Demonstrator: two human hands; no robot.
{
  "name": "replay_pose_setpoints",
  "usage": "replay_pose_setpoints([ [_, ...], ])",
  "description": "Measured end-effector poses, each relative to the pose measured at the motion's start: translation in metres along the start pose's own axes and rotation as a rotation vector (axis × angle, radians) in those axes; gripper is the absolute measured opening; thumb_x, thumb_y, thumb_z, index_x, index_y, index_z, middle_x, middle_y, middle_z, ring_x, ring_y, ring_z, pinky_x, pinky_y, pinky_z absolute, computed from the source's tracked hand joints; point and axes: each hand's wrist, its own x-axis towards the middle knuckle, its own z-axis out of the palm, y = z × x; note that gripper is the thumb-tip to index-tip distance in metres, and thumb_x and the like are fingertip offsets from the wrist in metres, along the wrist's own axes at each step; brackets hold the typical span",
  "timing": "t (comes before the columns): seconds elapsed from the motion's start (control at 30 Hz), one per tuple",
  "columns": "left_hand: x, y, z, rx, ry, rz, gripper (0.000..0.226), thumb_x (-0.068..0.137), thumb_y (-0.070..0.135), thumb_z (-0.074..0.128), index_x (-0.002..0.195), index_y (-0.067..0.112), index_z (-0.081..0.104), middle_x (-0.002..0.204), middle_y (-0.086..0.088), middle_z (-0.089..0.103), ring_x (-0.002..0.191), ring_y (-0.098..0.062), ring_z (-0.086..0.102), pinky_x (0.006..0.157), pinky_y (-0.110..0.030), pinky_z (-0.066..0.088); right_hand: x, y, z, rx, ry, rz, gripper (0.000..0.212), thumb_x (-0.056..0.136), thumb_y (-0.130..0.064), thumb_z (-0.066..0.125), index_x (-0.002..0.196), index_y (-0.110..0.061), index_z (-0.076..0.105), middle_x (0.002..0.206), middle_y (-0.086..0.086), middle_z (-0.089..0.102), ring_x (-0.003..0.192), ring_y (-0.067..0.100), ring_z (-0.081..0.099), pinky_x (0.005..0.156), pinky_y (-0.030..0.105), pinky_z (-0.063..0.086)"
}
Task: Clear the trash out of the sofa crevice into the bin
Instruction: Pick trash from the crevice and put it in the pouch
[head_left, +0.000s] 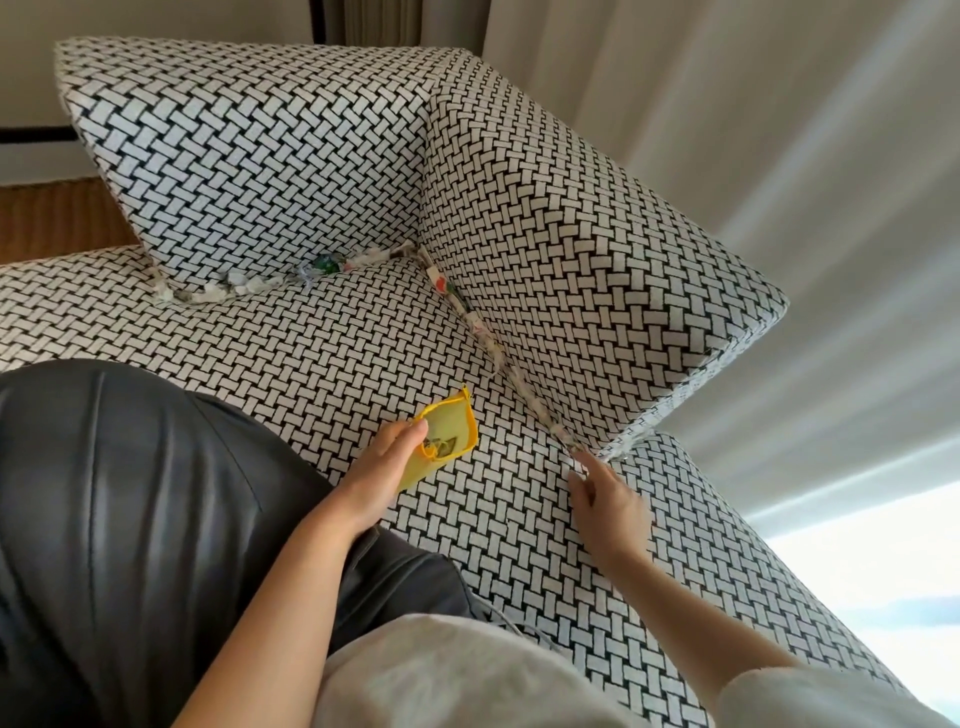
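Crumpled wrappers and paper scraps (322, 267) line the crevice between the seat and back cushion of a black-and-white woven sofa (337, 353), with more trash (467, 306) wedged along the seam that runs beside the side cushion (571, 234) toward the camera. The scraps sit pressed into both seams, which meet at the sofa's inner corner.

The person's right hand (608, 499) reaches to the near end of the side seam, fingertips touching the fabric where the last pale scraps show. Motion blur hides whether the fingers pinch anything.

The left hand (384, 467) grips a small yellow bin (452, 421) just above the seat, thumb over its rim and fingers curled beneath. A few printed wrappers lie inside it. The bin hangs near the side seam, left of the reaching hand and apart from it.

The person sits on the sofa in dark grey trousers (130, 493) and a light grey top (441, 675). Pale curtains (779, 156) hang behind the side cushion, and a strip of wooden floor (52, 218) shows at far left.
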Motion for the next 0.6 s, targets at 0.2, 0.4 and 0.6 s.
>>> replay_pose_setpoints([
  [0.2,0.002,-0.003,0.0,0.009,0.002,0.003,0.069,0.075,0.063,0.031,0.129,0.021,0.036,0.1,0.006,0.048,0.089,-0.013,0.049,0.065,-0.026,0.039,0.018,-0.012,0.005,-0.025,-0.034,0.088,0.028,0.094,-0.031,0.05,0.118,-0.02,0.06,0.09,-0.002,0.071,0.045,0.004,0.046,0.04,0.015,0.029],
  [0.4,0.004,-0.006,0.0,0.027,0.004,0.008,0.059,0.083,0.061,0.033,0.126,0.022,0.037,0.099,0.007,0.048,0.089,-0.011,0.048,0.066,-0.026,0.039,0.034,-0.022,-0.003,-0.177,-0.202,0.114,0.033,0.097,-0.035,0.04,0.127,-0.026,0.052,0.089,-0.002,0.068,0.061,0.011,0.053,0.041,0.018,0.029],
  [0.6,0.004,-0.006,0.0,0.03,0.008,0.011,0.049,0.087,0.059,0.032,0.121,0.024,0.037,0.098,0.007,0.048,0.088,-0.011,0.048,0.065,-0.026,0.039,0.045,-0.031,0.002,-0.202,-0.224,0.143,0.026,0.098,-0.032,0.039,0.114,-0.02,0.057,0.085,0.001,0.066,0.062,0.014,0.054,0.041,0.018,0.029],
])
